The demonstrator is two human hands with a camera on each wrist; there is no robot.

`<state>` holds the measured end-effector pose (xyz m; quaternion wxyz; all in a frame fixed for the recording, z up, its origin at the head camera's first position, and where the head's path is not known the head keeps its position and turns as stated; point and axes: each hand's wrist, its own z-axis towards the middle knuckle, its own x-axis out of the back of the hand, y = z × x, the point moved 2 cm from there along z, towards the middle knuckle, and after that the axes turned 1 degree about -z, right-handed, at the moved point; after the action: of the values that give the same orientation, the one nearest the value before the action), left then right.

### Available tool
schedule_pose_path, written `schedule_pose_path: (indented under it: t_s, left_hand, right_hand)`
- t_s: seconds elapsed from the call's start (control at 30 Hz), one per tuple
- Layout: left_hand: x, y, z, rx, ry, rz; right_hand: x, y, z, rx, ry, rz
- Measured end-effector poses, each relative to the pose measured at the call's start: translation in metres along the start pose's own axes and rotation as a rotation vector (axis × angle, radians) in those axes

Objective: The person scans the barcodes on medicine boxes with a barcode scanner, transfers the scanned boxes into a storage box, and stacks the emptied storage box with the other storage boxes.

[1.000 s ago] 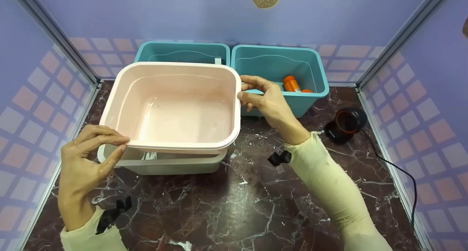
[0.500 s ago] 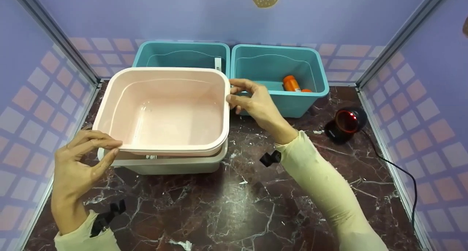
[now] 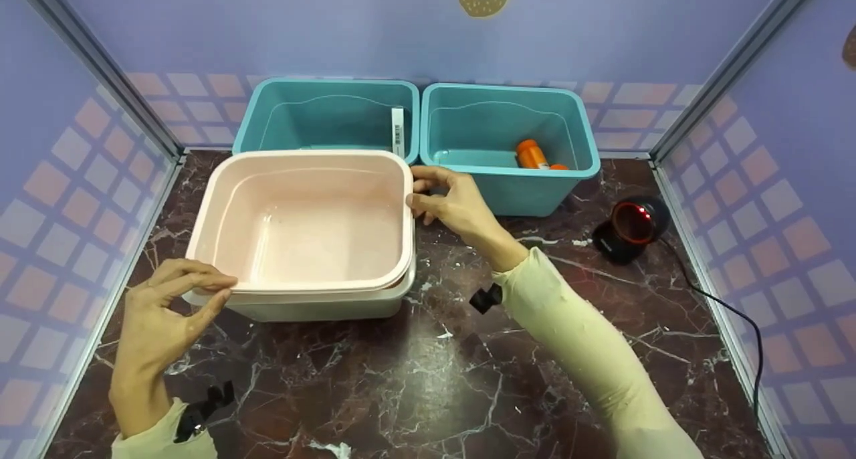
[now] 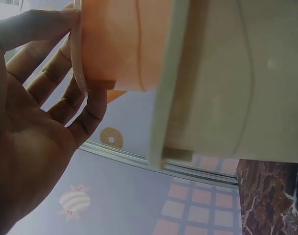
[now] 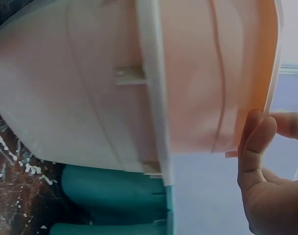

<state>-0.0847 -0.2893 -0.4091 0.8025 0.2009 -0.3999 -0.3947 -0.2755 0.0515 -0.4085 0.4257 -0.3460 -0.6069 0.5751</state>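
A pale pink plastic bin (image 3: 314, 225) sits partly down inside a whitish bin (image 3: 321, 309) on the dark marbled table. In both wrist views the pink bin's upper wall (image 5: 193, 88) stands well above the rim of the whitish bin (image 4: 227, 88). My left hand (image 3: 164, 312) pinches the pink rim at its near left corner, thumb below and fingers on top. At the right side, my right hand (image 3: 458, 205) pinches the same rim between thumb and fingers. The pink bin's inside shows no contents; what lies in the whitish bin is hidden beneath it.
Two teal bins stand along the back wall: the left bin (image 3: 328, 121) holds a white box with a barcode (image 3: 397, 131), the right bin (image 3: 515, 191) orange bottles (image 3: 531, 154). A black scanner (image 3: 632, 228) with red lights and a cable (image 3: 725, 305) is at right.
Both hands have brought the pink bin leftward, then nearer and down into the whitish bin. More of the left teal bin and its white box now shows. The scanner's red lights have come on.
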Motion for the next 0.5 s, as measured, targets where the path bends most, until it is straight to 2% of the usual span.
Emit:
schedule_pose_path:
  t_s: [0.27, 0.5]
  left_hand:
    - [-0.005, -0.022, -0.009, 0.016, -0.029, 0.072]
    - [-0.006, -0.032, -0.014, 0.038, -0.065, 0.108]
  right_hand:
    - [-0.002, 0.017, 0.005, -0.036, -0.009, -0.059]
    - [-0.004, 0.025, 0.007, -0.057, -0.002, -0.07]
